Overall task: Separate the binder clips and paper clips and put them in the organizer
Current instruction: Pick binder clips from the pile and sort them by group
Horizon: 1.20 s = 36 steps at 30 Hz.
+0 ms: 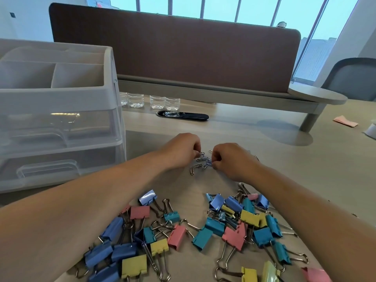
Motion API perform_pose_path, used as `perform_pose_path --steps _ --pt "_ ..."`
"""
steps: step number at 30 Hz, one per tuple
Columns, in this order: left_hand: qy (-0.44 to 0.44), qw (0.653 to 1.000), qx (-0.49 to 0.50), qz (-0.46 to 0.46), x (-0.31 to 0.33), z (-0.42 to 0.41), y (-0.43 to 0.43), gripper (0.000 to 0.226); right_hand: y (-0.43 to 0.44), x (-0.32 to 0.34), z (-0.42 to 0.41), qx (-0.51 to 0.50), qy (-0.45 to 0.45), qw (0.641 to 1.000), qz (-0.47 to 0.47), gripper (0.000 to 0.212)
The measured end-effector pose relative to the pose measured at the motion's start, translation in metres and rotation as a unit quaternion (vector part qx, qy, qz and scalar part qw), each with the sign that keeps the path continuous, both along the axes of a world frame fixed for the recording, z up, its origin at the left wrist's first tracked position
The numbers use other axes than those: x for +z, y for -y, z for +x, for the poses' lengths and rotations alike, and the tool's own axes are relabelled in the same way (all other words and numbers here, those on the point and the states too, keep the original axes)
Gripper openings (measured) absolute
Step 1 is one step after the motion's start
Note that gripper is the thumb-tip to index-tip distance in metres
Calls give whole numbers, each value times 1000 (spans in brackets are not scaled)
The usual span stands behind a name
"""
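- While both hands work the small heap of paper clips (200, 162) in the middle of the desk (305, 159), the left hand (181, 151) has its fingers curled and pinches 1 clip by its loop. The right hand (230, 159) is curled as well, fingertips nipped onto the clips at the heap's right side.
- First danger: these wire clips look hooked into each other. A pull from both sides could lift a whole tangle, and the loose ones would shake off and scatter.
- Second: the binder clips (203, 231) lie spread wide, close to the person and right under both forearms. A dropped wrist or a quick sweep to the left would drag them up into the paper clips and undo the sorting.
- Third: a few more paper clips seem to lie just past the right hand, half hidden by it. They are easy to miss.
- Fourth: the organizer (61, 94) stands on the left, well apart from the heap, with an open divided tray on top and 2 clear drawers below that look closed. A thin pinch on small wire could slip on the way over.
- Fifth: with both hands full, neither is free to pull a drawer, so the clips may end up in whichever compartment is nearest.
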State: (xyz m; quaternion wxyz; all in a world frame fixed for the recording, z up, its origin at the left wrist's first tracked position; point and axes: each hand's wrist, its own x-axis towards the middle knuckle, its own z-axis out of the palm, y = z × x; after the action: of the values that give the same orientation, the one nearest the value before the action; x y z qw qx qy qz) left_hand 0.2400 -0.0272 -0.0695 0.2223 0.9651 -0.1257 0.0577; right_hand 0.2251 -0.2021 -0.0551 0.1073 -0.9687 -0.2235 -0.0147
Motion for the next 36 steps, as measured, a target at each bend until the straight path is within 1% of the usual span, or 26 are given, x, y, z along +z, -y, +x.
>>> perform_pose_path --steps 4,7,11,14,16,23,31,33,36 --pt "21 999 3 -42 8 -2 4 14 14 7 9 -40 17 997 63 7" --pt "13 998 -15 -62 15 -4 15 15 31 10 15 -70 19 995 73 10" --pt "23 999 -26 -39 17 -4 32 5 46 5 17 -93 12 993 74 11" --pt "26 999 -38 -18 15 0 43 4 53 2 17 -102 1 992 73 15" --pt "25 999 -47 -2 14 1 50 5 54 0 17 -104 -5 993 64 15" --pt "15 998 -57 2 12 0 62 22 52 -5 21 -111 -9 992 66 9" --pt "17 999 -32 5 15 -5 33 21 46 -2 17 -113 7 992 55 16" --pt "6 1000 -18 7 14 -6 21 19 42 -2 16 -111 16 992 59 16" --pt "-28 999 -19 38 16 -10 6 20 31 -3 15 -98 18 993 63 18"
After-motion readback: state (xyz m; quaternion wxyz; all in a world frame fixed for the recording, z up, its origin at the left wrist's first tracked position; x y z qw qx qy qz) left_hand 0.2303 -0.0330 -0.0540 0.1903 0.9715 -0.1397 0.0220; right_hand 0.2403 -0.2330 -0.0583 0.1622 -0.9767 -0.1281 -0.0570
